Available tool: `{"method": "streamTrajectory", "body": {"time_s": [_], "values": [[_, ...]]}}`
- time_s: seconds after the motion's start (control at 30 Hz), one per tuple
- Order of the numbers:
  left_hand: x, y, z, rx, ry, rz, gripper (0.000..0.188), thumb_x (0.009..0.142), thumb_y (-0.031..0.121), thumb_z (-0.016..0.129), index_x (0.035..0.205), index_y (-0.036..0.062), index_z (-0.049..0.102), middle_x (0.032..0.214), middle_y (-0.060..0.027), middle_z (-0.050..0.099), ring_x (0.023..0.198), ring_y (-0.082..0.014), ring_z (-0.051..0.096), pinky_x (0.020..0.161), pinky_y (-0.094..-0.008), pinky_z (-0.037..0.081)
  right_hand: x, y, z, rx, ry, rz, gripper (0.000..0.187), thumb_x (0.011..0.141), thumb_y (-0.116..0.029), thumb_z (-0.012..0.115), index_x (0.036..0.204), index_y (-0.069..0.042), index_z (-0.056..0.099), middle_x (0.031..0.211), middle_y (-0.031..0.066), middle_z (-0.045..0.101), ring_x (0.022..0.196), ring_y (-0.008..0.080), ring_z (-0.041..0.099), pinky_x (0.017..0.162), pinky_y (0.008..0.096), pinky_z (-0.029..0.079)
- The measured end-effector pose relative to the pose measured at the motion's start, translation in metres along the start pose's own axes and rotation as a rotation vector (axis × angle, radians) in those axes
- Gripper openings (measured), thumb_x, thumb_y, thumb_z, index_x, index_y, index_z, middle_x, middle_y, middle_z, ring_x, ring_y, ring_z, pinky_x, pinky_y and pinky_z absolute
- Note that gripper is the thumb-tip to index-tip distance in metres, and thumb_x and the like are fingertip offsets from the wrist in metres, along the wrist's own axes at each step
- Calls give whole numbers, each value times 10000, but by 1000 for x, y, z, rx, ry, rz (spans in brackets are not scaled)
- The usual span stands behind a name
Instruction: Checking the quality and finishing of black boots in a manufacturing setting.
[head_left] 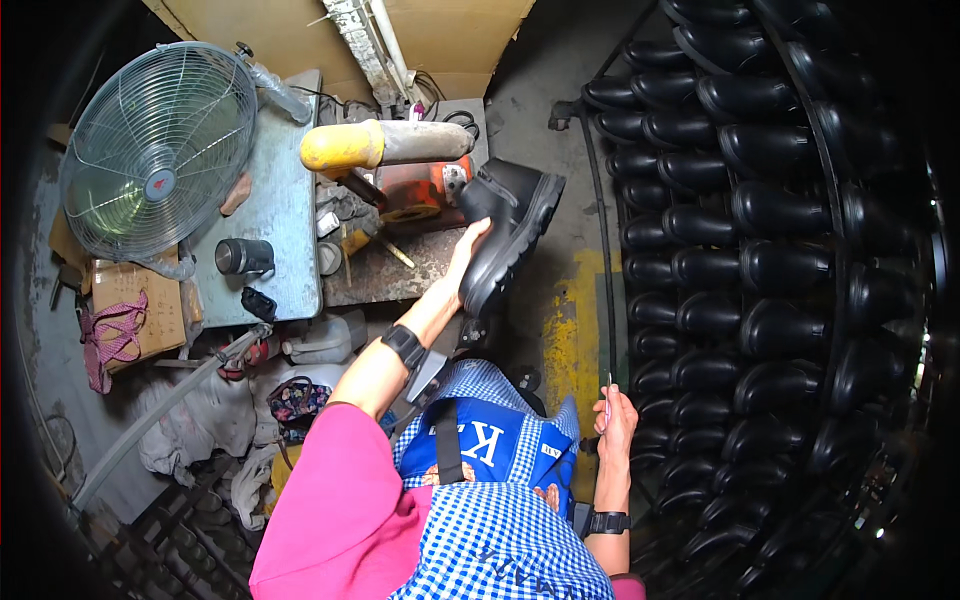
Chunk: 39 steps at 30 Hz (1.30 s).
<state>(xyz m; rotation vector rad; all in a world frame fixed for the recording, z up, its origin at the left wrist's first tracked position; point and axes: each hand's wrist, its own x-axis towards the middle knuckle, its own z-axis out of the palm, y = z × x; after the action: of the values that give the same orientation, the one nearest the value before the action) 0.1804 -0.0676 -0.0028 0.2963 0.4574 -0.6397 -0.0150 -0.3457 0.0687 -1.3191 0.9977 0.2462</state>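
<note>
The left hand [472, 252] is gripping a black shoe [508, 225] beside the bench [378, 278]'s right edge, thumb on its upper, apparently keeping the sole edge exposed rightward. Nearer and farther right, the right hand [618, 422] is pinching a slim tool [608, 392], likely keeping its tip unobstructed.

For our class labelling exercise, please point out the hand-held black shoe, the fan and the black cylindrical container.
Black shoe [500, 236]: head view, side of its upper.
Fan [160, 184]: head view, central hub.
Black cylindrical container [241, 256]: head view, side wall.
</note>
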Motion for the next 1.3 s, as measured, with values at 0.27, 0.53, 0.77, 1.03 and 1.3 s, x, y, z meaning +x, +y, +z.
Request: {"method": "streamTrajectory", "body": {"time_s": [0.27, 0.53, 0.77, 1.03, 1.3], "values": [[-55, -68, 56, 83, 48, -99, 567, 764, 489, 481, 1065, 10, 509, 934, -153, 596, 776, -250, 596, 681, -347, 489, -25, -30, 50, 30, -65, -147, 234, 793, -236, 622, 924, -75, 513, 507, -75, 371, 361, 2, 265, 329, 168, 185], [-18, -109, 41, 251, 119, 193, 465, 763, 343, 586, 1081, 19, 484, 951, -100, 568, 830, -167, 571, 746, -290, 465, -19, -62, 112, -383, -135, -705, 720, 667, -141, 733, 1220, 69, 324, 1106, 185, 511, 987, 228, 526, 861, 303, 425], [5, -88, 38, -193, 14, -14, 605, 793, 542, 461, 1128, 38, 469, 1034, -134, 563, 914, -253, 555, 825, -389, 443, 22, -76, 152, -546, -76, -686, 640, 681, -170, 699, 1178, 92, 393, 997, 248, 571, 897, 257, 592, 783, 321, 463], [44, -34, 18, -224, 31, 11, 781, 711, 731, 343, 1084, 66, 511, 955, -134, 576, 825, -259, 558, 772, -401, 458, 48, -89, 217, -859, 18, -866, 573, 731, -243, 596, 1191, 39, 401, 878, 301, 566, 825, 409, 573, 746, 424, 448], [67, 1, 15, -184, -1, 149, 740, 773, 678, 299, 1122, 53, 488, 1018, -128, 560, 871, -251, 553, 792, -371, 456, 64, -105, 252, -889, -9, -908, 577, 738, -258, 584, 1200, 29, 391, 883, 299, 568, 818, 411, 573, 741, 435, 449]]}}
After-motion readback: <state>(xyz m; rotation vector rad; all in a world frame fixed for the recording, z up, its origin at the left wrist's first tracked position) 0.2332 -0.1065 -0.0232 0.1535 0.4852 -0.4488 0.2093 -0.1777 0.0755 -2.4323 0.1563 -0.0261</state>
